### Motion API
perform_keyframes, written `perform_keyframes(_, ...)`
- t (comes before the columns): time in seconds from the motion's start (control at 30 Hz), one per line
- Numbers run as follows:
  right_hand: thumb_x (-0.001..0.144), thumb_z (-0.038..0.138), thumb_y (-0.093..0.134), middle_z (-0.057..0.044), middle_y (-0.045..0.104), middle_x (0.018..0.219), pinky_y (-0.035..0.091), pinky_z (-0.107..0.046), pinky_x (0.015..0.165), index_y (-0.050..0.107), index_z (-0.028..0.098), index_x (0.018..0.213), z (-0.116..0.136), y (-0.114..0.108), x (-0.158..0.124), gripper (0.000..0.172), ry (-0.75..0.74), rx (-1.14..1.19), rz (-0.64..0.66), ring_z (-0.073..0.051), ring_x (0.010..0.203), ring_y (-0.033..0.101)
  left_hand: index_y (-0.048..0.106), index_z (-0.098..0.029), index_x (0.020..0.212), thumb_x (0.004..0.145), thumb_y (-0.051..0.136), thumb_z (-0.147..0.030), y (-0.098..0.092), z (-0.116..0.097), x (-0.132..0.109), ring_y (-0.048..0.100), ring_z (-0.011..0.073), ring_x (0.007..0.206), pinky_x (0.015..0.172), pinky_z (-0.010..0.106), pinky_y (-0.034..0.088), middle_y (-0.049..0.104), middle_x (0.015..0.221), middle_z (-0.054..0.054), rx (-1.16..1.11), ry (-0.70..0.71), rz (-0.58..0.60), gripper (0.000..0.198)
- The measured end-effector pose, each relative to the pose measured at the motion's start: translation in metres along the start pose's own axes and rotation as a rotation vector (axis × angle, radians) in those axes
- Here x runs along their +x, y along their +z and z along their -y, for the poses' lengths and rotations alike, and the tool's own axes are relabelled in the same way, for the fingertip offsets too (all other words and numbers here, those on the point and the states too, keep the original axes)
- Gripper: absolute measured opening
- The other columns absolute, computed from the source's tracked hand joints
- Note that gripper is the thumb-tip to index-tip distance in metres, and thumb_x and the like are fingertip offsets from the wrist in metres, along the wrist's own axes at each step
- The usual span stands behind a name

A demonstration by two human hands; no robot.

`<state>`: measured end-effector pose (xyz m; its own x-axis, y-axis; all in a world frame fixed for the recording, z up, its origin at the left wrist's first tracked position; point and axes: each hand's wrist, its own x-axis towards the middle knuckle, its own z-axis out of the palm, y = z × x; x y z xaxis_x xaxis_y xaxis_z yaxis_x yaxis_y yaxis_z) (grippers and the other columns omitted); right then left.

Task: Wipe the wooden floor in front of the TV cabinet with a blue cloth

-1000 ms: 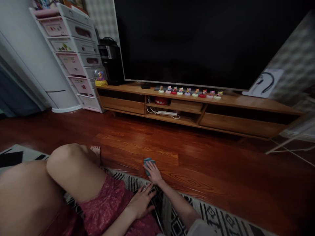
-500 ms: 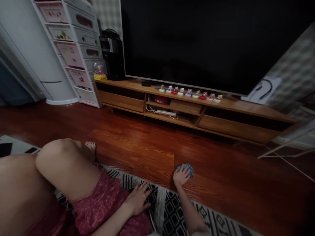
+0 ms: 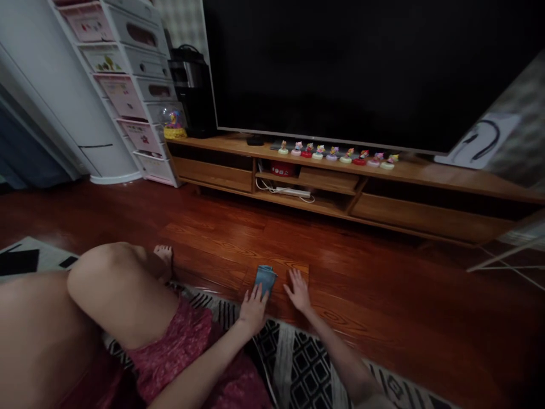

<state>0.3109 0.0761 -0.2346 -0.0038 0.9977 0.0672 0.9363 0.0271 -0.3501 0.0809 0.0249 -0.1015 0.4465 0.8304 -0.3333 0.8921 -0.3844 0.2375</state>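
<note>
A folded blue cloth (image 3: 266, 277) lies on the wooden floor, just beyond the patterned rug. The fingers of my left hand (image 3: 254, 311) are stretched out over its near edge, touching it; the part under the fingertips is hidden. To the right of the cloth, my right hand (image 3: 299, 291) is apart from it, with nothing in it. Its fingers are extended and the thumb points out to the left, low over or on the floor; I cannot tell if it touches.
The black-and-white rug (image 3: 313, 369) runs under my bent legs (image 3: 123, 289). Ahead stands a low wooden TV stand (image 3: 217, 173) bearing a row of small figurines (image 3: 332, 153) and a large television (image 3: 340, 68). A drawer tower (image 3: 128, 94) is at left, thin white metal legs (image 3: 506, 250) at right.
The blue cloth has moved left from under my right hand, which has come off it and also shifted left. My left hand has left my lap and reached forward onto the cloth.
</note>
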Motion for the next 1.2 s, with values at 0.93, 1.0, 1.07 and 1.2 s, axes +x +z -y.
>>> perform_keyframes(0.93,0.096,0.029,0.032,-0.004,0.03,0.164,0.03,-0.051,0.118,0.014,0.028,0.162,-0.112,-0.028,-0.085,0.069,0.037,-0.123,-0.071,-0.025,0.15,0.029,0.032,-0.008,0.154,0.09,0.04,-0.014,-0.075,0.212,0.216,0.039,0.0367,0.14,0.109,0.046,0.039,0.045,0.149,0.025,0.03,-0.647,-0.211,0.064)
perform_keyframes(1.0,0.096,0.029,0.032,-0.004,0.032,0.163,0.031,-0.05,0.118,0.015,0.027,0.162,-0.113,-0.027,-0.086,0.068,0.029,-0.128,-0.076,-0.025,0.15,0.028,0.034,-0.009,0.154,0.093,0.038,-0.015,-0.072,0.205,0.232,0.032,0.0403,0.144,0.11,0.051,0.037,0.037,0.155,0.026,0.025,-0.705,-0.255,0.061)
perform_keyframes(1.07,0.096,0.03,0.032,-0.004,0.033,0.163,0.032,-0.05,0.117,0.015,0.027,0.161,-0.114,-0.026,-0.087,0.068,0.032,-0.138,-0.08,-0.024,0.151,0.026,0.032,-0.015,0.155,0.095,0.037,-0.017,-0.062,0.185,0.248,0.025,0.0428,0.147,0.114,0.058,0.03,0.029,0.16,0.024,0.025,-0.693,-0.316,0.06)
perform_keyframes(1.2,0.095,0.029,0.031,-0.004,0.032,0.163,0.031,-0.05,0.118,0.015,0.027,0.162,-0.114,-0.027,-0.087,0.068,0.053,-0.147,-0.049,-0.024,0.151,0.026,0.035,-0.021,0.155,0.095,0.039,-0.016,-0.034,0.109,0.275,0.01,0.0433,0.152,0.119,0.065,0.014,0.02,0.166,0.018,-0.038,-0.413,-0.304,0.061)
